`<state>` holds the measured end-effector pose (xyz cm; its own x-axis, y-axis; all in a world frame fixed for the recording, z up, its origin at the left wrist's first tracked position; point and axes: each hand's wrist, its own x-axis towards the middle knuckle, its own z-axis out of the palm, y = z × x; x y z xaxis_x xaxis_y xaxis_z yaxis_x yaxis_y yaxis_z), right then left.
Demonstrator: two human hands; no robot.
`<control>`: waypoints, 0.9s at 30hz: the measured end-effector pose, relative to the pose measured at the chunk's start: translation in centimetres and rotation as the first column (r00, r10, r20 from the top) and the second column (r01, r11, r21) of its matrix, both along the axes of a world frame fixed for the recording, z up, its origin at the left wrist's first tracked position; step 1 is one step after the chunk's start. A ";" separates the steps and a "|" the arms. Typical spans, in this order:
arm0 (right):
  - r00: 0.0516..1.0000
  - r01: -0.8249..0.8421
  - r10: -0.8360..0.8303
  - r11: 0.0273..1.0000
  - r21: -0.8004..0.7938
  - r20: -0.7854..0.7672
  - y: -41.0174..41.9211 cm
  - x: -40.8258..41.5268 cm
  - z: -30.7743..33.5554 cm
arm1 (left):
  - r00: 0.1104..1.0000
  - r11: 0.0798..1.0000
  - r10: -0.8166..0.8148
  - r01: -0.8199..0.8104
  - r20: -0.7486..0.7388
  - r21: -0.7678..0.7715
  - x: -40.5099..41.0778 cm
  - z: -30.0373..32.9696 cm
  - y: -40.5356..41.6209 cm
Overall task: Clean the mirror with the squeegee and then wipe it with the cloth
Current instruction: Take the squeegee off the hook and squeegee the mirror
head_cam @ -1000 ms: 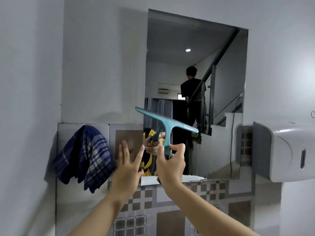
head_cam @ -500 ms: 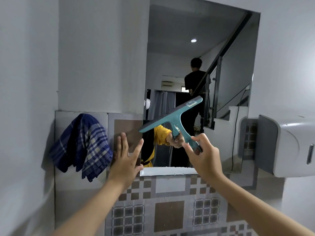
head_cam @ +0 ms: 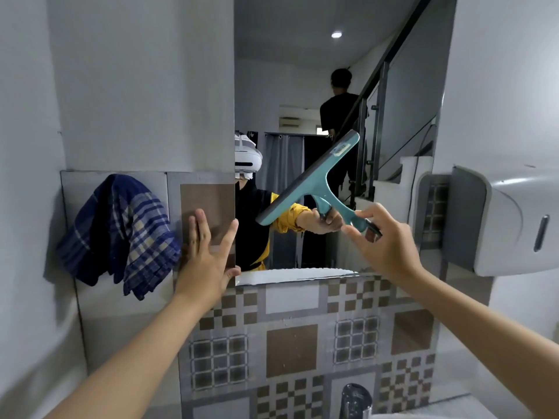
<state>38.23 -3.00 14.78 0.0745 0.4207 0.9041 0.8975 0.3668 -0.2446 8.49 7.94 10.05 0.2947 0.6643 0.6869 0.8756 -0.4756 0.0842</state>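
Mirror [head_cam: 302, 86]: mounted on the wall above a band of patterned tiles [head_cam: 290, 346]; lower edge just above the tile band; reflects a staircase, a ceiling light and a person seen from behind.

Squeegee [head_cam: 314, 179]: teal, held in front of the lower half of the mirror; blade tilted — upper end to the right, lower end to the left; handle pointing down and right into the right hand. Contact of blade with glass: cannot tell.

Right hand [head_cam: 384, 240]: pinches the squeegee handle between thumb and fingertips, at the handle's dark end.

Left hand [head_cam: 208, 252]: fingers straight and spread, palm pressed flat on the brown wall tile [head_cam: 208, 204] just beside the mirror's left edge; thumb reaching to the mirror's edge; grips nothing.

Cloth [head_cam: 118, 231]: blue checked, hanging in folds on the tiled wall left of the mirror, just beside the left hand — touched by neither hand.

Dispenser [head_cam: 502, 219]: white and grey, fixed to the wall right of the mirror, near the right hand but apart from it.

Tap [head_cam: 355, 400]: dark metal, partly visible at the bottom edge below the tiles.
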 end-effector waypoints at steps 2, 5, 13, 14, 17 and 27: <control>1.000 0.014 -0.015 1.000 -0.015 -0.004 -0.5 1.6 -0.4 | 1.000 1.000 -0.006 0.006 0.010 0.010 0.0 -0.1 0.2; 0.999 0.037 -0.037 0.999 -0.040 -0.008 -1.4 4.9 -1.0 | 1.000 0.999 -0.013 0.012 0.026 0.032 0.0 -0.4 0.5; 0.989 0.110 -0.119 0.989 -0.101 -0.090 -5.4 13.4 -3.0 | 0.999 0.998 -0.022 0.019 0.049 0.065 0.2 -0.8 1.2; 0.985 0.117 -0.130 0.986 -0.115 -0.112 -5.9 13.9 -3.4 | 0.998 0.998 -0.018 0.015 0.052 0.065 0.2 -0.8 1.2; 0.969 0.106 -0.136 0.983 -0.153 -0.205 -6.2 14.6 -4.3 | 0.998 0.998 -0.008 0.004 0.061 0.068 0.2 -0.8 1.2; 0.923 0.014 -0.089 0.980 -0.199 -0.374 -6.0 12.3 -5.3 | 0.998 0.997 -0.010 0.005 0.065 0.081 0.4 -0.7 1.1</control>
